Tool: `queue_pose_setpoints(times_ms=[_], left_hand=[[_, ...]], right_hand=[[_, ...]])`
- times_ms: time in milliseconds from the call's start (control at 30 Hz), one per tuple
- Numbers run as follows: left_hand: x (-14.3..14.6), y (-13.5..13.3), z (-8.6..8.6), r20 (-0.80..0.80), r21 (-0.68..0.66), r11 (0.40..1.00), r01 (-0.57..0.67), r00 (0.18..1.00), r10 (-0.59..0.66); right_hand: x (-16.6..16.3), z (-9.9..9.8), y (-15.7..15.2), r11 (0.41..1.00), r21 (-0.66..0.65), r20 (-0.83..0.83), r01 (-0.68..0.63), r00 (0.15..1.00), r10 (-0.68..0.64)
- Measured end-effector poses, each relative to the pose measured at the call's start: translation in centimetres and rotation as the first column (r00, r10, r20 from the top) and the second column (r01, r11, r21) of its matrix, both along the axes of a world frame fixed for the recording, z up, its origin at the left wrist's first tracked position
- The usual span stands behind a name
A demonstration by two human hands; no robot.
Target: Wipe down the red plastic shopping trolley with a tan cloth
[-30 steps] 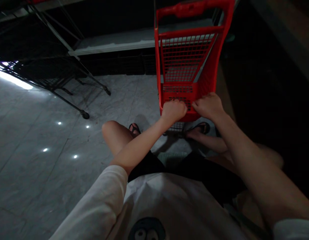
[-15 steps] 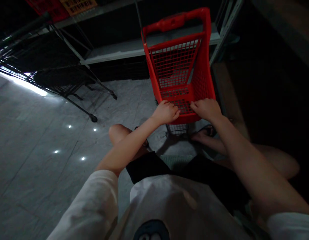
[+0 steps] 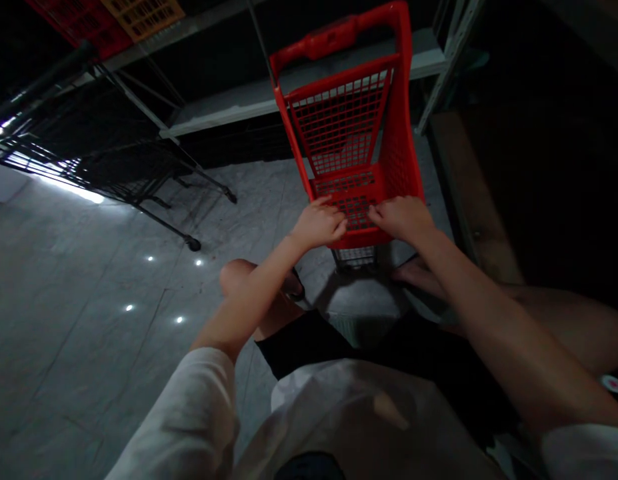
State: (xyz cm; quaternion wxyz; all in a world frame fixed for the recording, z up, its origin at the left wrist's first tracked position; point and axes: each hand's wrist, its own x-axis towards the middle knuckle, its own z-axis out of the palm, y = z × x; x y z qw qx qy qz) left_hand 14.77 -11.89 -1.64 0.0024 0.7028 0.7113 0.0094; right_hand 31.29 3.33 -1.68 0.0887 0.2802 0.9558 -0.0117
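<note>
A red plastic shopping cart (image 3: 399, 133) with lattice walls stands in front of me between my feet, its handle at the far end. My left hand (image 3: 319, 222) is closed over the left side of the near rim, fingers curled inward. Across from it, my right hand (image 3: 403, 218) grips the right side of the same rim. The inside of the cart shows only its red lattice floor between my hands. A small grey wire frame lies low under the near end.
A dark metal wire cart (image 3: 89, 160) on wheels stands to the left. Behind the red cart runs a metal shelf (image 3: 229, 115), with a red crate (image 3: 89, 30) and a yellow crate (image 3: 149, 17) higher up. A wooden board (image 3: 476, 193) lies along the right.
The red cart and both hands appear slightly further left in view, while the floor and wire cart have shifted a little right. Both hands keep their hold on the rim.
</note>
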Motion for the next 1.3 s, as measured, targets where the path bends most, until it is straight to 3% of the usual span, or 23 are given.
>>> queue_pose_setpoints(times_ms=[167,333,467,567,700,800,900,1000,1167,1300], left_hand=[[5.8,0.9,-1.5,0.033,0.071,0.968,-0.239,0.971,0.237],[9.0,2.5,-1.6,0.044,0.152,0.943,-0.296,0.955,0.292],[7.9,2.3,-1.3,0.061,0.09,0.956,-0.279,0.96,0.274],[5.0,0.3,-0.7,0.022,0.04,0.968,-0.249,0.969,0.248],[0.5,-2.5,0.6,-0.081,0.069,0.996,-0.057,0.995,0.063],[-1.2,-2.7,1.0,-0.05,0.067,0.995,-0.079,0.995,0.083],[-0.4,-1.5,0.3,0.073,0.118,0.957,-0.265,0.963,0.258],[2.3,-0.2,-1.1,0.108,0.197,0.901,-0.387,0.922,0.372],[6.2,0.8,-2.2,0.055,0.22,0.908,-0.356,0.934,0.353],[5.6,0.5,-1.5,0.061,0.171,0.941,-0.291,0.957,0.285]], right_hand=[[-0.2,-0.1,0.9,0.997,0.006,0.022,0.077,0.997,-0.077],[0.0,0.5,0.5,0.997,-0.053,0.033,0.05,0.998,-0.048],[0.3,0.5,0.2,0.999,-0.035,0.025,0.035,0.999,-0.034],[0.5,0.2,0.1,0.999,-0.018,-0.014,0.035,0.999,-0.036],[0.6,0.0,-0.2,0.999,-0.035,-0.024,0.023,0.999,-0.024],[0.5,0.0,-0.4,0.999,-0.038,-0.033,0.012,0.999,-0.013],[0.5,0.1,-0.4,0.999,-0.037,-0.03,0.037,0.999,-0.038],[0.4,0.1,-0.1,0.997,-0.038,-0.022,0.064,0.998,-0.065],[0.3,0.0,0.2,0.996,-0.023,-0.015,0.09,0.996,-0.091],[0.8,-0.2,0.1,0.997,-0.006,-0.039,0.079,0.996,-0.079]])
